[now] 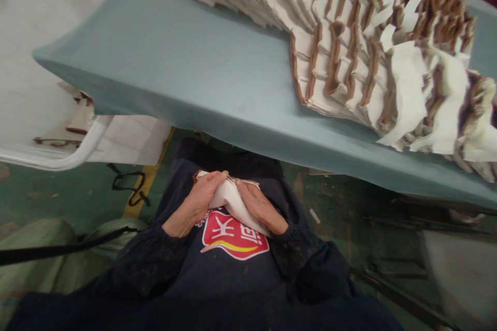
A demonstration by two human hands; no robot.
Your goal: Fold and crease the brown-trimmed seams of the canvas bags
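In my lap, over the dark apron [233, 289] with its red and white print, I hold a piece of white-backed brown material [229, 195], apparently leather or cloth. My left hand [200, 199] is closed on its left side, thumb and fingers at the upper edge. My right hand [258, 204] lies along its right side, fingers closed at the same edge, close to the left fingertips. A bit of brown shows at the left end; the white side bulges below the hands. The fingers' undersides are hidden.
A blue-grey covered table [186, 57] stands ahead. Rows of similar white and brown pieces [341, 62] overlap on its right and far side, some with white strips. A white plastic bin [46, 26] with a few scraps stands left. Green sacks [42, 248] lie lower left.
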